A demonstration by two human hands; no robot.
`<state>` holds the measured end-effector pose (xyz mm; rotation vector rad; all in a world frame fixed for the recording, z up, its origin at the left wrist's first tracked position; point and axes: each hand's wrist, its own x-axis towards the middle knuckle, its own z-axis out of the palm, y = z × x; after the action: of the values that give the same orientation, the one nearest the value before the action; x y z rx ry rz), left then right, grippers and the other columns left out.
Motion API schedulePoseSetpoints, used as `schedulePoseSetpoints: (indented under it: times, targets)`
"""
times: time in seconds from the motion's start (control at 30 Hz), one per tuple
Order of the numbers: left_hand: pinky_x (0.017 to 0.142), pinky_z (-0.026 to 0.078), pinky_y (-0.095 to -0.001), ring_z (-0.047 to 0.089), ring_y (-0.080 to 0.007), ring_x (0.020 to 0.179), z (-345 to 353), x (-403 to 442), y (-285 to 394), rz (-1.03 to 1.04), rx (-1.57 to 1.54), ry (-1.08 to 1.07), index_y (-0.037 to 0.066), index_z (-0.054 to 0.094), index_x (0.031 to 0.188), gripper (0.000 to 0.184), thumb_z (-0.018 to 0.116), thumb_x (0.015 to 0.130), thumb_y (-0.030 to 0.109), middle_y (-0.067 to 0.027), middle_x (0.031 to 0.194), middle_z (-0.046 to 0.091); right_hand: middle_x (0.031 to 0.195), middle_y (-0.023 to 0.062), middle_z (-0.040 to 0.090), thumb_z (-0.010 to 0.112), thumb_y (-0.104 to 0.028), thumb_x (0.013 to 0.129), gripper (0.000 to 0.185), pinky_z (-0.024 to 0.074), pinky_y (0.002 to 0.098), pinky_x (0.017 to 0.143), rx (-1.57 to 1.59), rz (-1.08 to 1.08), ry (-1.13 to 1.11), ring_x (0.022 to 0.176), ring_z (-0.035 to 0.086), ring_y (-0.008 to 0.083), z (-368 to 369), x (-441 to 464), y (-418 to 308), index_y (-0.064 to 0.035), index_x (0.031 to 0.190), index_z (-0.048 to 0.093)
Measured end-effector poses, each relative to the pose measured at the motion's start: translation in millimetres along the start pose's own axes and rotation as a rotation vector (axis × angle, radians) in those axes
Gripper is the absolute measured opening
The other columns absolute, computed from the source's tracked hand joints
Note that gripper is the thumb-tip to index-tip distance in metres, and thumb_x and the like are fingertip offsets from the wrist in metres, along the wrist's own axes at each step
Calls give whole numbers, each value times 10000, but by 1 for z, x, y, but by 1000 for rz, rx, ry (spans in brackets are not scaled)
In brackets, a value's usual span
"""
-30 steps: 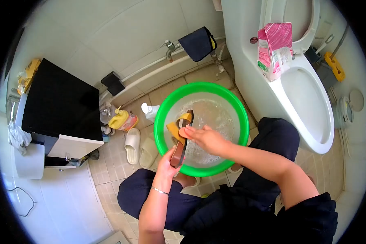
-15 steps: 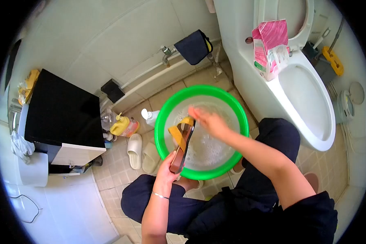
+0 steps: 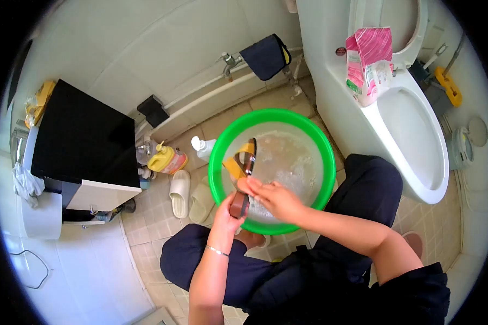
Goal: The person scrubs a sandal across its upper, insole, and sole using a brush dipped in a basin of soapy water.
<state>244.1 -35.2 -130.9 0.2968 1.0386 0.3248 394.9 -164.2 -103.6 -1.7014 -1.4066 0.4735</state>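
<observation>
Bathroom, tiled floor (image 3: 152,227), tiled wall with a tap (image 3: 230,63) and a dark cloth (image 3: 264,57) hung beside it. Green tub (image 3: 327,162) of cloudy, sudsy water sits on the floor in front of me, between my knees and the wall. Sandal (image 3: 236,170), yellow straps, brown sole, is over the tub's left side, tilted, heel end toward me. My left hand (image 3: 225,215) has its fingers wrapped round the heel. My right hand (image 3: 282,200) grips a small orange pad (image 3: 245,186) against the sandal, just below the straps; can't tell exactly what the pad is. White pump bottle (image 3: 203,148) just left of the tub, pale slippers (image 3: 180,194) near it, yellow jug (image 3: 168,160) by the black-topped cabinet (image 3: 87,135). Pink bag (image 3: 370,65) on the white toilet (image 3: 344,114), right.
</observation>
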Motion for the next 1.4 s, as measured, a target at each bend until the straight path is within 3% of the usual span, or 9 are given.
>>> schedulePoseSetpoints:
  times: [0.13,0.17,0.33,0.47,0.87,1.07,1.17,1.3,1.4]
  targets:
    - [587,526,-303,627,-233,772,-4,-2,2,-90,-42,-104,74,587,1071,280,599,880,277,-102,922,642,1357,23,484,488,-179,920,394,437,379,886,-175,64,-123,1103,559,280,-3,16,24,-150,1313,487]
    - [591,528,-303,626,-251,771,-6,-2,0,-130,-85,-147,64,578,1095,295,577,892,277,-112,917,641,1352,-6,489,487,-165,912,389,464,374,857,-174,-138,142,1008,575,317,-6,30,48,-187,1301,497]
    - [567,532,-289,617,-238,738,4,-7,1,-99,-108,-89,60,576,1097,301,546,906,291,-131,915,625,1347,-26,498,520,-163,873,442,510,351,793,-368,-10,170,781,536,331,-10,45,34,-214,1311,490]
    - [618,533,-309,623,-241,787,-2,-7,-1,-41,-17,-103,50,568,1106,319,593,886,279,-119,940,636,1378,-31,461,511,-159,876,487,497,356,827,-277,-29,-69,878,555,326,-11,34,36,-226,1355,448]
    - [583,511,-306,622,-202,729,-7,-22,3,-65,97,-143,122,583,1036,232,623,876,286,-49,857,650,1340,37,490,497,-217,911,399,447,409,894,-181,62,218,977,608,312,-18,76,78,-199,1309,502]
    - [624,506,-330,616,-184,760,-1,-24,2,1,126,-55,121,584,1044,224,620,881,271,-44,881,644,1305,66,526,526,-191,907,392,416,395,934,-150,26,60,1066,548,358,-18,47,49,-186,1298,507]
    - [618,505,-329,616,-204,776,-1,-20,0,13,179,-50,116,584,1053,239,624,876,272,-51,901,644,1258,-28,580,341,-413,972,455,52,348,1111,194,357,126,1124,508,138,-28,68,77,-147,1282,540]
    - [635,510,-324,620,-251,821,-20,-7,4,-61,-75,-101,61,559,1127,340,617,865,270,-104,970,638,1236,-20,592,354,-366,981,416,181,330,1086,305,485,345,1128,498,122,3,38,142,-165,1299,531]
    - [632,514,-317,621,-254,831,-17,-6,7,-59,-94,-122,42,546,1151,358,597,873,261,-124,990,631,1320,39,529,438,-176,957,373,412,356,943,-343,513,481,1020,561,253,42,15,200,-137,1325,482]
